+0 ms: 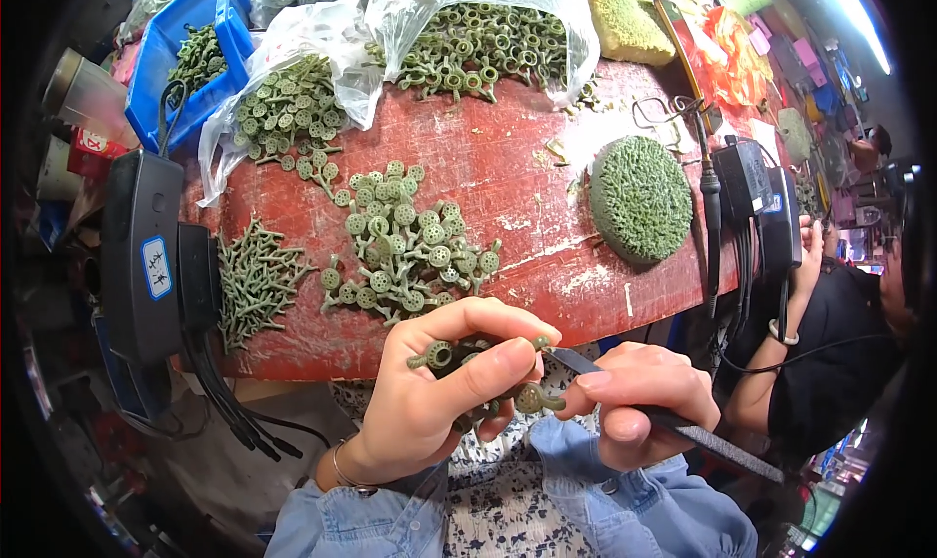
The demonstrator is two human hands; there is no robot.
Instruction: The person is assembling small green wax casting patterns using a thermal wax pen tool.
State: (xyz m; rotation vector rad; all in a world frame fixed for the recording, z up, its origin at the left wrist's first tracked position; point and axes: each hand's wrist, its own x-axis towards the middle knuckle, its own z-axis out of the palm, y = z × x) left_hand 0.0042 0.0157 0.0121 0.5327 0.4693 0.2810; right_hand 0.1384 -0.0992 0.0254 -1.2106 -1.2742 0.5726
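Observation:
My left hand (434, 392) is closed round several small green lotus-pod-shaped pieces with stems (439, 354). One of their tips pokes out between the thumb and index finger. My right hand (649, 387) grips a slim dark knife (722, 449) with a rough, file-like handle. Its pointed blade (574, 361) reaches the tip pinched in my left hand; exact contact is hard to make out. Another piece with a curved stem (535, 399) hangs below, close to my right fingertips. Just beyond my hands, a loose heap of similar round-headed pieces (400, 236) lies on the worn red table (508, 177).
Green stems (256, 275) are piled at the left. Plastic bags of pieces (303, 109) and rings (478, 50) lie behind, beside a blue bin (146, 80). A round textured green block (642, 202), a cabled pen-like tool (711, 192) and black boxes (142, 265) flank the work. Another person's arm (781, 333) is at right.

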